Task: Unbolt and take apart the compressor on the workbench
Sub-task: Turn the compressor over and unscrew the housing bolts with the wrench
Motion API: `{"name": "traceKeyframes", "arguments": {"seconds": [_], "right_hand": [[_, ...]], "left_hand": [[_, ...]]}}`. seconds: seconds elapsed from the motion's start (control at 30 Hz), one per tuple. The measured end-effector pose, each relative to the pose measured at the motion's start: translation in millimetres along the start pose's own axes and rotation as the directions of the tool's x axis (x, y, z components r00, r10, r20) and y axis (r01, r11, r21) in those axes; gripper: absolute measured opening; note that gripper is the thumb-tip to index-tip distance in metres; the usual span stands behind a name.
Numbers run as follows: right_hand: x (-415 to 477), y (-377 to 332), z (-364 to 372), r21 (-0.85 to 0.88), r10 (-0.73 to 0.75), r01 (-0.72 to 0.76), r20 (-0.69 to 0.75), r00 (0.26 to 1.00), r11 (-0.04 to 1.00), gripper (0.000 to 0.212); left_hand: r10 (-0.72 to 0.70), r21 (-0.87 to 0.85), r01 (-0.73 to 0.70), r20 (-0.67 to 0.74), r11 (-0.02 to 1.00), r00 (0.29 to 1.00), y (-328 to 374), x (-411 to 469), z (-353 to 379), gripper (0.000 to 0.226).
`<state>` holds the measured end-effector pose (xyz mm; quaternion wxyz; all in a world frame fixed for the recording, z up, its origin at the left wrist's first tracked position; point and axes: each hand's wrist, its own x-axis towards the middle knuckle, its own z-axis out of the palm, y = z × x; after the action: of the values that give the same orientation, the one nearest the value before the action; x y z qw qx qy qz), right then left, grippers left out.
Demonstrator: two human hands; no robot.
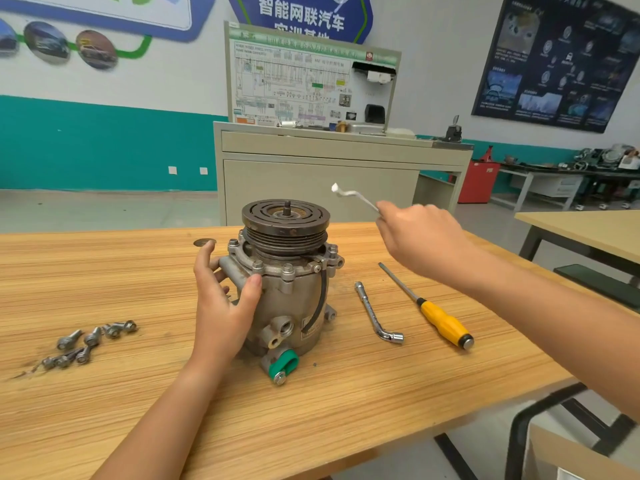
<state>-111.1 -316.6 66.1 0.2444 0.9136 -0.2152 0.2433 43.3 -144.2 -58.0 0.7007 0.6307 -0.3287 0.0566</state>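
Left hand [221,299] clasped grey cast-metal compressor [287,296], steadying it; right hand [415,233] gripped bent silver wrench [356,196], poised for flange bolts [288,270].

Wood-grain workbench [346,410] w/ compressor [287,306] standing upright approx. mid-top, pulley end up, green-clipped lug at its base by the surface. Left of it, well apart: loose bolts [92,337] in a scattered cluster. Behind-left, near the far edge, there's a round dark insert [204,242] in the top. Right side: L-shaped socket wrench [372,311] lying flat near the compressor, then a screwdriver [440,318] w/ yellow handle beside it, not touching, handle end toward the near edge.
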Motion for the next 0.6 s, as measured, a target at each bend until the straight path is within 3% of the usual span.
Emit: {"name": "traceKeyframes", "arguments": {"seconds": [0.1, 0.33, 0.5, 0.6], "right_hand": [[-20.3, -9.3, -20.4, -0.094, -0.038, 0.051, 0.135, 0.990, 0.994, 0.012], [-30.7, -24.4, -40.0, -0.263, -0.139, 0.231, 0.325, 0.936, 0.937, 0.033], [-29.6, -34.2, -37.6, -0.403, -0.288, 0.449, 0.400, 0.870, 0.798, 0.049], [-29.9, -12.4, -25.0, -0.372, -0.360, 0.496, 0.377, 0.853, 0.785, 0.055]], "left_hand": [[0.006, -0.004, -0.006, 0.002, 1.000, 1.000, 0.7, 0.4, -0.2, 0.073], [0.022, 0.005, -0.022, 0.007, 1.000, 1.000, -0.3, 1.1, -0.5, 0.070], [0.031, 0.008, -0.031, 0.011, 0.999, 0.999, -3.0, 1.8, -1.0, 0.073], [0.030, 0.001, -0.030, 0.000, 1.000, 1.000, -4.9, 2.1, -0.1, 0.075]]}}
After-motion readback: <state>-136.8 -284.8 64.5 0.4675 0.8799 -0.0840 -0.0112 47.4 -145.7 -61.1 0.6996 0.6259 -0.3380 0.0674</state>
